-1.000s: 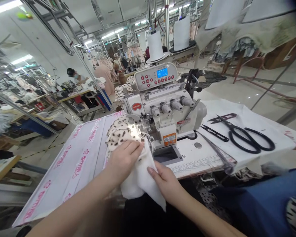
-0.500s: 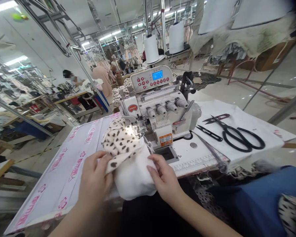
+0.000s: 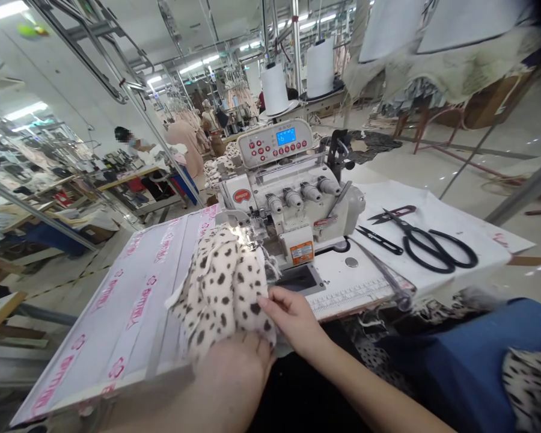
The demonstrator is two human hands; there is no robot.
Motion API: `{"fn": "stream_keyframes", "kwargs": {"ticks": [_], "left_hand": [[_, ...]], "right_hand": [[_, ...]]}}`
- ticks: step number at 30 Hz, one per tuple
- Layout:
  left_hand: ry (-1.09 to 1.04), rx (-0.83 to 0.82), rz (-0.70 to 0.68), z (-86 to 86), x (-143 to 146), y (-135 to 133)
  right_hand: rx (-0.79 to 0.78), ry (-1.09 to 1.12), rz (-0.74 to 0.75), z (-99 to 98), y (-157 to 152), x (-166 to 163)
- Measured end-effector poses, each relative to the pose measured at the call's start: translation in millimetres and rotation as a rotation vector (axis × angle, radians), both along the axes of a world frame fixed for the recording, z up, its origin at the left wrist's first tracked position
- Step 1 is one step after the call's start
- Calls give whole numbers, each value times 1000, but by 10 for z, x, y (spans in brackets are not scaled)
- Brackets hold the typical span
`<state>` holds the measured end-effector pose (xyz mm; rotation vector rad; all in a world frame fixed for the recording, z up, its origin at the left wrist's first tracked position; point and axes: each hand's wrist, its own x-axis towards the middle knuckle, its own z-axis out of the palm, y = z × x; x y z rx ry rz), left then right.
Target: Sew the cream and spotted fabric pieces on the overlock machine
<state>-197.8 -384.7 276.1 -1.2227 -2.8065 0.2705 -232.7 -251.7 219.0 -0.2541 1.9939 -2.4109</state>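
A cream fabric with dark brown spots (image 3: 220, 282) lies bunched on the sewing table, its far end under the presser foot (image 3: 247, 231) of a white overlock machine (image 3: 288, 201). My left hand (image 3: 234, 376) grips the near end of the fabric, and its fingers are hidden from this view. My right hand (image 3: 291, 316) is at the fabric's right edge, with thumb and fingertips against the cloth, next to the machine's needle plate. The white lining seen earlier is hidden under the spotted layer.
A white sheet to the right holds large black-handled scissors (image 3: 433, 249) and small thread snips (image 3: 379, 240). A ruler strip (image 3: 356, 297) runs along the table edge. Blue cloth (image 3: 464, 355) lies at lower right. A co-worker (image 3: 128, 138) sits at a far-left station.
The spotted fabric has spread over the white lining and now hides it. My left hand has moved down toward me, gathering the near end, and my right hand has shifted slightly toward the machine.
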Motion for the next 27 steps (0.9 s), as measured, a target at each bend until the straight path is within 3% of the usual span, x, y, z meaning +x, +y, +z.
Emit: {"fn": "stream_keyframes", "kwargs": {"ticks": [3, 5, 7, 11, 20, 27], "left_hand": [[-107, 319, -22, 107, -177, 30], [-4, 567, -25, 175, -368, 33], [141, 698, -14, 190, -570, 20], [195, 669, -52, 128, -808, -40], [165, 606, -83, 123, -836, -121], [21, 586, -75, 198, -1007, -148]], "right_hand": [[95, 32, -21, -25, 12, -4], [94, 62, 2, -8, 32, 0], [79, 79, 32, 30, 60, 5], [95, 81, 68, 83, 103, 9], [107, 65, 74, -28, 95, -42], [139, 98, 31, 11, 131, -174]]}}
